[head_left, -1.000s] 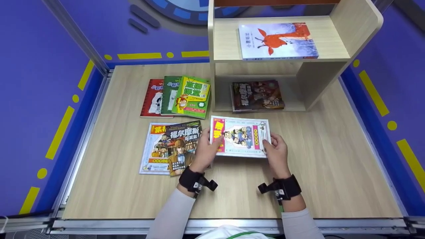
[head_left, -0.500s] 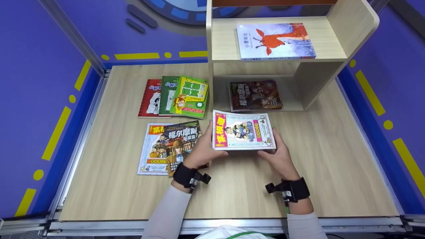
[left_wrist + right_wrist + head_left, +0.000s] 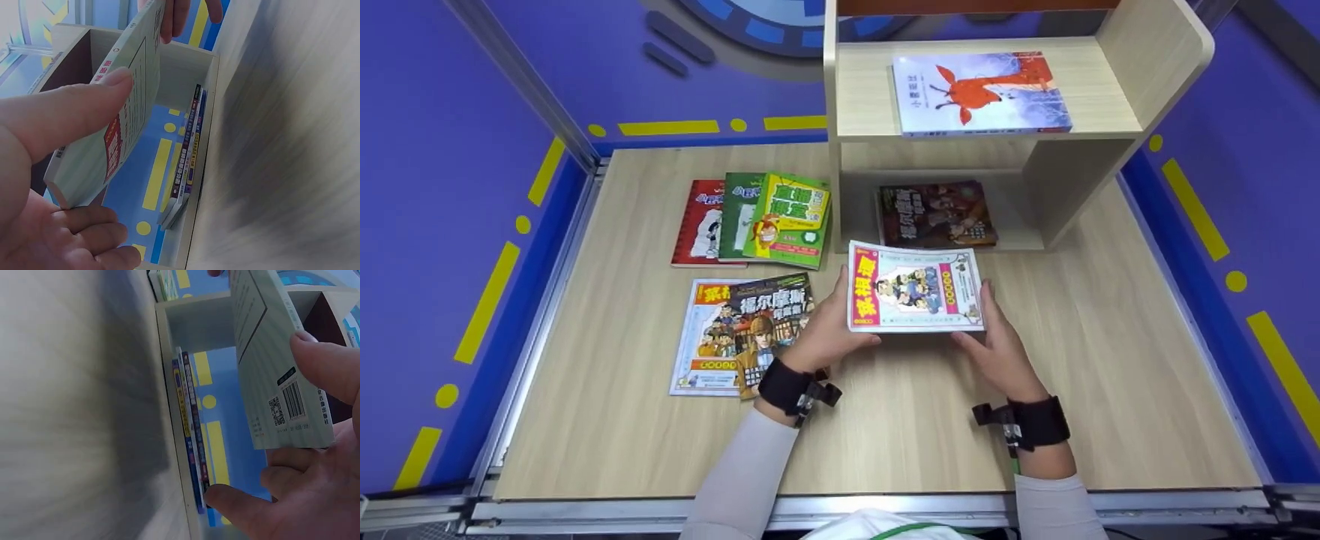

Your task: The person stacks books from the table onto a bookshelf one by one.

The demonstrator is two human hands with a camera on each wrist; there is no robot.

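Note:
A pale blue comic book [image 3: 915, 289] with a pink title strip is held up level over the table, just in front of the shelf's lower compartment. My left hand [image 3: 834, 330] grips its left end, and in the left wrist view the thumb lies against the spine. At the opposite end my right hand [image 3: 1006, 356] holds it, thumb on the near edge; the barcode on the back cover [image 3: 284, 405] shows in the right wrist view. Inside the lower compartment lies a thin stack of books with a dark-covered book [image 3: 934, 215] on top.
A wooden shelf [image 3: 1136, 86] stands at the back; a giraffe-covered book [image 3: 960, 97] lies on its upper board. Left of it, red [image 3: 690, 240], green [image 3: 737, 217] and yellow-green [image 3: 791, 217] books overlap. Nearer lie another pale blue comic [image 3: 701, 360] and a dark detective book [image 3: 769, 330].
Both hands have raised the comic book and moved it forward towards the shelf and slightly right. The thumbs have shifted from the top cover to the near edge.

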